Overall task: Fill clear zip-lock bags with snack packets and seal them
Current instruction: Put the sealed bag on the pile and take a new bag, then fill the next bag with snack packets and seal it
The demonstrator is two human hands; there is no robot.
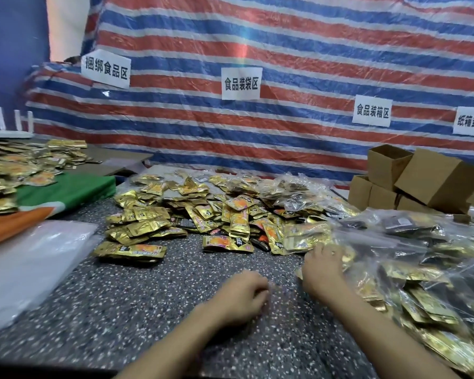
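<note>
From my remote seat, the filled bag (394, 258) lies right of both hands, its long axis running away toward the cardboard boxes (411, 181). The right hand (323, 265) is the nearer one, fingers curled onto the bag's left edge. The left hand (242, 292) sits just beside it on the speckled table (148, 310), fingers curled (around clear film or nothing, I cannot tell). The film is thin, glossy and crinkled; the loose snack packets (203, 209) are flat gold foil rectangles
</note>
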